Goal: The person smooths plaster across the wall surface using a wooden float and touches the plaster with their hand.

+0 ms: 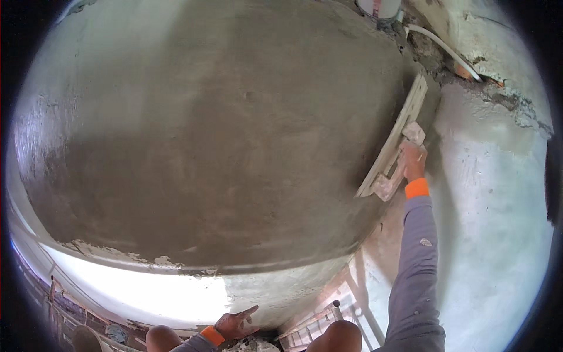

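Note:
My right hand is closed round the handle of a long plastering float. The float's narrow blade stands on a slant against wet grey plaster, near the corner with the side wall. Its blade edge meets the plaster, though how firmly it presses cannot be seen. Low in the middle, my left hand hangs away from the wall, its index finger stretched out and nothing visible in it. Both arms wear grey sleeves with orange cuffs.
A pale side wall rises on the right, with a white pipe and broken masonry above. A white bucket-like container sits at the top. Below the plaster runs a bright lower wall band. Metal scaffold bars stand near my knees.

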Demonstrator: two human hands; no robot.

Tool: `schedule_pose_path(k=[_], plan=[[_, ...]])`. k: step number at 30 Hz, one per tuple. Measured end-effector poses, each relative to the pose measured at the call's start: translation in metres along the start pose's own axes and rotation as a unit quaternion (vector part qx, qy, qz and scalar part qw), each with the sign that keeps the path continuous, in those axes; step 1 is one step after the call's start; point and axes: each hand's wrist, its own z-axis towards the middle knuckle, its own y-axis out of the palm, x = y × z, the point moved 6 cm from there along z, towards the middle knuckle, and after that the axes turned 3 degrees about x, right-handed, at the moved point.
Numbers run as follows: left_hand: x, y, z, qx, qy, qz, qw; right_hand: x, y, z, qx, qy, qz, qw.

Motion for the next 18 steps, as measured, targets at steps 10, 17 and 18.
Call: schedule_pose_path(k=[10, 17, 18], plan=[[-0.014, -0.015, -0.004, 0.013, 0.011, -0.024, 1.0, -0.132, 0.113, -0.141, -0.123, -0.204, -0.102, 0.966], [-0.004, -0.03, -0.001, 0.001, 0.012, -0.027, 1.0, -0.193, 0.21, -0.241, -0.264, -0.465, -0.2, 0.821], [-0.005, -0.032, -0.001, 0.004, 0.008, -0.028, 1.0, -0.192, 0.23, -0.26, -0.272, -0.523, -0.272, 0.76]])
